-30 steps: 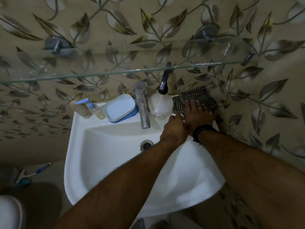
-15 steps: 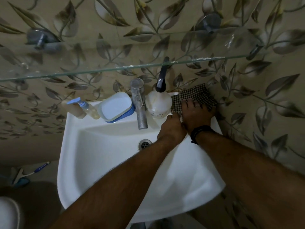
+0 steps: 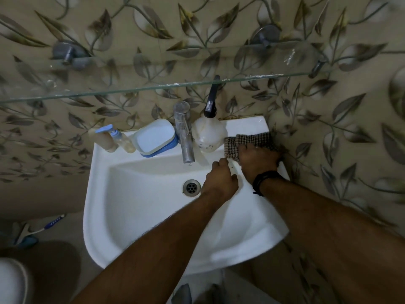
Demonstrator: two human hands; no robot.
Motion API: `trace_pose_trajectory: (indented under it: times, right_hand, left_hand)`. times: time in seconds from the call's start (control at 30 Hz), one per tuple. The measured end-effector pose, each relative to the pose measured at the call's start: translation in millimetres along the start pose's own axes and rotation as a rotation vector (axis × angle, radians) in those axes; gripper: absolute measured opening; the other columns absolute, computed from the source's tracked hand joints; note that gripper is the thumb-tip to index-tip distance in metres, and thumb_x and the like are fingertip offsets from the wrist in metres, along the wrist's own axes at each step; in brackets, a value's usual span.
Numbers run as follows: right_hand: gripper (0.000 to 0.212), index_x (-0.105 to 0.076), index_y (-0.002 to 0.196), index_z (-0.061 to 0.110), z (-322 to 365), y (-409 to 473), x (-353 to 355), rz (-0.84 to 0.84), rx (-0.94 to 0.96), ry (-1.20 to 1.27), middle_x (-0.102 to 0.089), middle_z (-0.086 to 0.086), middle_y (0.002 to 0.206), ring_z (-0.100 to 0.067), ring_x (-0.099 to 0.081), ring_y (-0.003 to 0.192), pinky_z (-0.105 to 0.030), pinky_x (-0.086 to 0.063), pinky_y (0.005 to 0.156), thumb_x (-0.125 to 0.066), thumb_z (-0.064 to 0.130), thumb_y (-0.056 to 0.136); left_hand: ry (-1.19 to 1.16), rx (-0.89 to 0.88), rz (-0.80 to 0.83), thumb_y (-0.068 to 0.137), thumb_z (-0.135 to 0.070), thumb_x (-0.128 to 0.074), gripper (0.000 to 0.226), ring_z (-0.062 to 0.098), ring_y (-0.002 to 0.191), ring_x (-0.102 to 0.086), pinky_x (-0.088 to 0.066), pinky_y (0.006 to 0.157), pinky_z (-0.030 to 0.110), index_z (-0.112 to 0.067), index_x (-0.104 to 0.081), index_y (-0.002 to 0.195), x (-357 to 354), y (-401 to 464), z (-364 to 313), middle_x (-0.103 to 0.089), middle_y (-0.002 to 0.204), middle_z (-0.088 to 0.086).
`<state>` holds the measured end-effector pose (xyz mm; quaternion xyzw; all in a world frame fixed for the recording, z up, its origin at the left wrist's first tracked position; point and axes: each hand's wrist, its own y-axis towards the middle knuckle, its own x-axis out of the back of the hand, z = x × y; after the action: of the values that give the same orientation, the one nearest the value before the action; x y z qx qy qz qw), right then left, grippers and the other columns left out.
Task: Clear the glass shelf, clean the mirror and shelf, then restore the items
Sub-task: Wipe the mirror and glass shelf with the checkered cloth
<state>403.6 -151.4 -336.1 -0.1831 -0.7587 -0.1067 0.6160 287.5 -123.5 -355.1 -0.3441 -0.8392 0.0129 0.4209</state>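
The glass shelf spans the wall above the sink with nothing on it; white smears mark its right end. A checked cloth lies folded on the sink's back right rim. My right hand, with a black wristband, grips the cloth's near part with curled fingers. My left hand is beside it, its curled fingers pinching the cloth's near-left corner. On the back rim stand a white spray bottle with a black trigger, a blue-and-white soap box and a blue-topped pump bottle.
The white sink has a steel tap at its back and a drain in the bowl. Leaf-patterned tiles cover the wall. A toothbrush lies on the floor at left, near a white object.
The cloth has been drawn forward and left along the rim and looks more bunched. My right hand went from lying flat on it to gripping it. The view shifted slightly.
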Motion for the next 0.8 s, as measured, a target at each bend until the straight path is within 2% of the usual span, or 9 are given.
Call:
trace_pose_trajectory:
  times: [0.1,0.17,0.27,0.33,0.4,0.47,0.6,0.7,0.8]
  right_hand:
    - [0.035,-0.053,0.126,0.009,4,-17,4,0.116,-0.002,0.130,-0.060,-0.013,0.123,-0.036,-0.060,0.109,-0.050,-0.053,0.085,-0.041,0.009,0.094]
    - [0.035,-0.055,0.128,0.013,6,-27,7,0.175,0.015,0.222,-0.061,-0.011,0.124,-0.035,-0.058,0.114,-0.049,-0.052,0.091,-0.045,0.015,0.094]
    - [0.025,-0.060,0.111,0.017,12,-35,16,0.315,0.054,0.379,-0.066,-0.007,0.113,-0.029,-0.063,0.101,-0.040,-0.054,0.086,-0.051,0.031,0.093]
    - [0.031,-0.063,0.099,0.020,19,-39,24,0.400,0.106,0.464,-0.068,-0.004,0.102,-0.026,-0.064,0.091,-0.037,-0.054,0.084,-0.050,0.047,0.092]
    - [0.031,-0.064,0.104,0.019,27,-44,30,0.465,0.174,0.486,-0.068,-0.006,0.106,-0.026,-0.063,0.096,-0.036,-0.052,0.086,-0.051,0.043,0.090]
    - [0.033,-0.062,0.117,0.016,35,-49,36,0.496,0.202,0.530,-0.066,-0.010,0.115,-0.028,-0.061,0.103,-0.036,-0.049,0.090,-0.052,0.029,0.088]
    - [0.032,-0.059,0.115,0.014,50,-58,43,0.491,0.221,0.600,-0.065,-0.011,0.112,-0.030,-0.061,0.101,-0.036,-0.050,0.087,-0.051,0.023,0.086]
    - [0.029,-0.062,0.112,0.016,58,-64,44,0.471,0.197,0.691,-0.066,-0.008,0.109,-0.028,-0.062,0.100,-0.036,-0.051,0.087,-0.057,0.029,0.086]
    - [0.033,-0.062,0.112,0.020,66,-65,44,0.491,0.103,0.880,-0.066,-0.006,0.113,-0.023,-0.061,0.101,-0.029,-0.049,0.085,-0.067,0.015,0.079]
  left_hand:
    - [0.053,0.018,-0.008,0.092,-0.025,-0.057,0.047,0.036,0.109,-0.058,-0.049,0.086,0.043,-0.010,-0.037,0.133,3,-15,10,-0.046,0.129,0.014]
    - [0.079,0.025,-0.031,0.092,-0.023,-0.059,0.049,0.034,0.107,-0.060,-0.051,0.082,0.042,-0.012,-0.036,0.133,7,-24,16,-0.045,0.132,0.013]
    - [0.141,0.009,-0.008,0.089,-0.021,-0.063,0.067,0.031,0.119,-0.056,-0.051,0.093,0.042,-0.017,-0.028,0.146,21,-36,23,-0.033,0.150,0.008]
    - [0.216,0.003,0.052,0.087,-0.021,-0.064,0.077,0.031,0.128,-0.050,-0.049,0.098,0.045,-0.025,-0.021,0.151,31,-44,28,-0.019,0.160,0.001]
    - [0.293,0.013,0.113,0.088,-0.028,-0.063,0.073,0.031,0.130,-0.047,-0.047,0.099,0.051,-0.029,-0.025,0.150,39,-52,33,-0.018,0.161,-0.005]
    - [0.347,0.031,0.136,0.089,-0.035,-0.060,0.057,0.030,0.125,-0.051,-0.047,0.096,0.052,-0.030,-0.038,0.142,44,-59,37,-0.034,0.152,-0.005]
    - [0.370,0.045,0.070,0.092,-0.027,-0.048,0.023,0.027,0.107,-0.058,-0.052,0.088,0.049,-0.026,-0.054,0.115,55,-72,43,-0.058,0.118,0.001]
    - [0.385,0.055,0.055,0.091,-0.018,-0.046,0.021,0.026,0.100,-0.058,-0.054,0.084,0.048,-0.025,-0.056,0.109,65,-80,48,-0.061,0.110,0.003]
    - [0.402,0.065,0.053,0.092,-0.021,-0.046,0.021,0.025,0.098,-0.058,-0.054,0.082,0.048,-0.025,-0.056,0.110,76,-86,56,-0.061,0.109,0.003]
